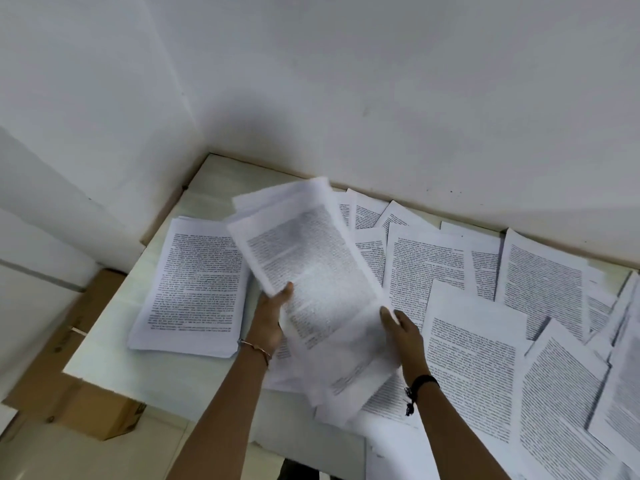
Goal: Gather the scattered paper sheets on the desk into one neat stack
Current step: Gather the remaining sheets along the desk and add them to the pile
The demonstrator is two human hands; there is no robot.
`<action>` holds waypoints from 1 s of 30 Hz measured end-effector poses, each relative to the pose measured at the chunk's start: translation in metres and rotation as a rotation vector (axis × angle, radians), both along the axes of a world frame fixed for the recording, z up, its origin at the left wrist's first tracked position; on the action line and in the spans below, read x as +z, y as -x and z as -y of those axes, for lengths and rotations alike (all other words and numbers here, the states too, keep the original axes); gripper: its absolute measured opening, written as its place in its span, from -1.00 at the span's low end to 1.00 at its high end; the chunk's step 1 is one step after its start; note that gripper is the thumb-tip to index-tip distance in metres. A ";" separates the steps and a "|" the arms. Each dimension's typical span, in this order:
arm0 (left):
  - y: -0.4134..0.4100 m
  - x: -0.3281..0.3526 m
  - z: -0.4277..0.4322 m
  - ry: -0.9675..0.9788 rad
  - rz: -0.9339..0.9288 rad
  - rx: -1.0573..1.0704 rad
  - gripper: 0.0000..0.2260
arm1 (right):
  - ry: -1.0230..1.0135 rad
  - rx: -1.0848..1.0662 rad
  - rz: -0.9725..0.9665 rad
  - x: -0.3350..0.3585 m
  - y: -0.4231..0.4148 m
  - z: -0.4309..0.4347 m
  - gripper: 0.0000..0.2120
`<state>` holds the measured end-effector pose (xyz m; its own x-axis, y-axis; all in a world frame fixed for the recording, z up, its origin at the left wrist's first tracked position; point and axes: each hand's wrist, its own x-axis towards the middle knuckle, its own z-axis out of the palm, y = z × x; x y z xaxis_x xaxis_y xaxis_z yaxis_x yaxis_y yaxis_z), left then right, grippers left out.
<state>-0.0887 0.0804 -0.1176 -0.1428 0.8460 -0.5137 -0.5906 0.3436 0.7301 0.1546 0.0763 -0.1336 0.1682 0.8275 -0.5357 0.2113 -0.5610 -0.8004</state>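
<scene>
A loose bundle of sheets point(311, 278) is held above the counter point(104, 344), pinched at its near edge by the left hand point(272, 315) and the right hand point(403, 332), each closed on the paper. A gathered stack point(194, 289) lies towards the counter's far left corner, so the work is judged partly done. Many scattered sheets point(485, 306) remain overlapping along the back edge and right side. White walls point(346, 81) meet behind; cardboard boxes point(86, 403) sit below the left edge.
</scene>
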 end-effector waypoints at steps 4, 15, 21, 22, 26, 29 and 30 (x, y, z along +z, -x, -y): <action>-0.024 -0.004 -0.010 0.022 0.205 0.065 -0.66 | 0.062 -0.265 -0.230 0.000 -0.013 0.001 -0.43; -0.008 -0.071 0.010 0.223 -0.292 0.173 -0.37 | 0.105 -0.187 -0.313 -0.021 -0.069 0.002 -0.21; 0.039 -0.033 -0.052 0.340 -0.664 0.094 -0.34 | 0.160 -0.464 0.164 -0.018 -0.058 0.002 -0.63; 0.041 -0.032 -0.059 0.350 -0.742 0.039 -0.39 | 0.147 -0.519 0.207 -0.017 -0.052 0.005 -0.65; 0.050 -0.033 -0.084 0.344 -1.023 -0.223 -0.53 | 0.127 -0.503 0.354 -0.026 -0.029 0.014 -0.74; 0.057 -0.035 -0.097 0.378 -1.176 -0.370 -0.56 | 0.116 -0.450 0.387 -0.031 -0.015 0.014 -0.70; 0.059 -0.035 -0.100 0.383 -1.210 -0.400 -0.60 | 0.094 -0.444 0.396 -0.031 -0.010 0.013 -0.68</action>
<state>-0.1475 0.1804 -0.1525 -0.4523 0.7681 -0.4533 0.5468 0.6404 0.5394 0.1641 0.0631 -0.1645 0.6890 0.5845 -0.4286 0.2127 -0.7283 -0.6514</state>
